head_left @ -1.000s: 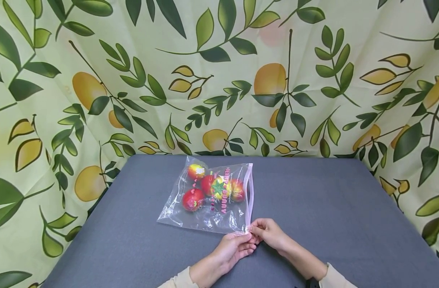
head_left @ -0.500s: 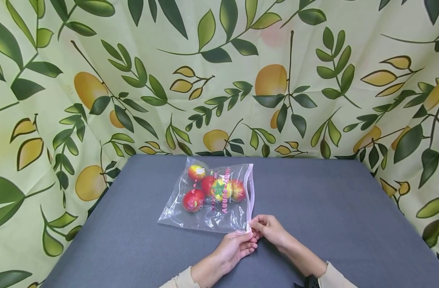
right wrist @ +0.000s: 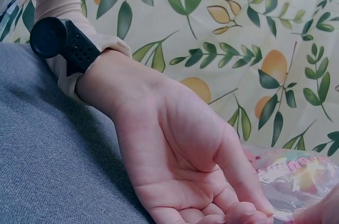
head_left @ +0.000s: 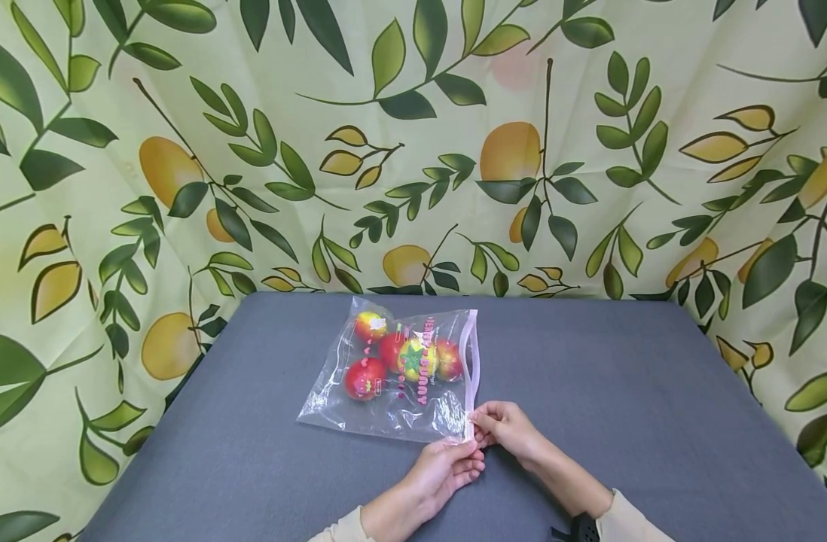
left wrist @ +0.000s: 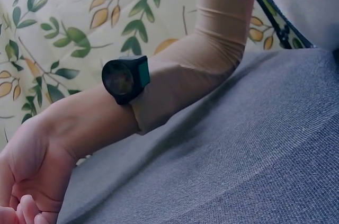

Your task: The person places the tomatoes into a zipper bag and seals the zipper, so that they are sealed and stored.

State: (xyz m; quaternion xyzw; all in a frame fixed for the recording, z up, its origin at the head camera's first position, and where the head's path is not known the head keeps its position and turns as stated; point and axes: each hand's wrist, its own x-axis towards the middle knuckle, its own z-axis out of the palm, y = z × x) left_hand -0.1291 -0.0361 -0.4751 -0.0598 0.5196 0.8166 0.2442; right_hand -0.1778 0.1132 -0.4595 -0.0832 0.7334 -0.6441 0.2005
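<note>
A clear plastic zip bag (head_left: 379, 414) with pink lettering lies on the dark grey table, holding several red and yellow round fruits (head_left: 364, 379). Its pale pink slider strip (head_left: 472, 369) runs along the right side. At the near end of that strip, my left hand (head_left: 440, 474) pinches the bag's corner between thumb and fingers. Just above it, my right hand (head_left: 511, 433) pinches the strip. The right wrist view has my left palm (right wrist: 180, 150) close by, with the tip of my right thumb (right wrist: 326, 205) at the edge. Part of my right hand (left wrist: 37, 166) shows in the left wrist view.
The grey table (head_left: 624, 376) reaches out on both sides of the bag. Behind it hangs a cloth (head_left: 413, 188) printed with leaves and fruit. A black device (head_left: 583, 527) is strapped to my right wrist.
My right hand has slid slightly away from me along the strip, widening the gap from my left hand. The left hand keeps its pinch at the corner; the bag barely shifts.
</note>
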